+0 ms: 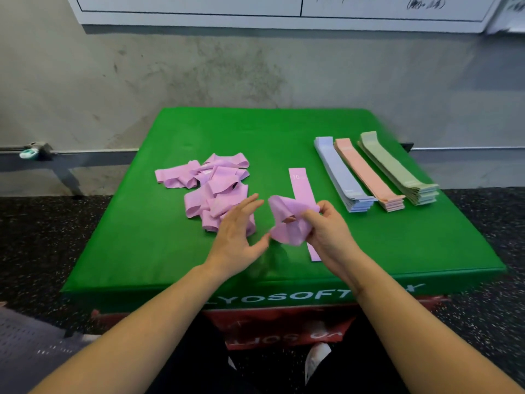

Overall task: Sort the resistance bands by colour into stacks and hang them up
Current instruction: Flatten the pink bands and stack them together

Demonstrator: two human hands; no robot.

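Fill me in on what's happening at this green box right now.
A person is sorting resistance bands by colour on a green soft box. The right hand grips a crumpled pink band above one pink band laid flat; the left hand is open beside it. A loose pink pile remains unsorted. Lilac, peach and green stacks lie finished at right. Nothing is hung yet.

whiteboard cropped at top, its writing blurred

Whiteboard with perhaps handwriting above a concrete wall.
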